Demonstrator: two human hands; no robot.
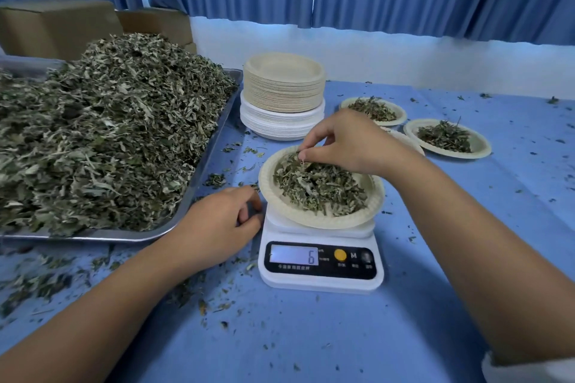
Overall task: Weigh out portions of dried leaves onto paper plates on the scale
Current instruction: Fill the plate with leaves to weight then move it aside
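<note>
A flat, shiny metal tray (93, 235) is noted left of the left hand (217, 224), carrying a coarse, crumbly heap of dried leaves (102, 130). The left hand rests on the smooth blue tablecloth (311, 336), fingers loosely curled against the left side of the scale (320, 261); whether anything is held inside cannot be told. Beyond it stands a ribbed stack of round paper plates (283, 93), beige over white. The white plastic scale, its display reading 6, carries a round, crimp-edged paper plate (311, 221) with a loose portion of leaves (317, 190). Over the plate's far rim, the right hand (348, 140) is narrowed to a pinch on a few fragments of that portion. Right of this hand, two filled plates (448, 138) lie on the cloth.
</note>
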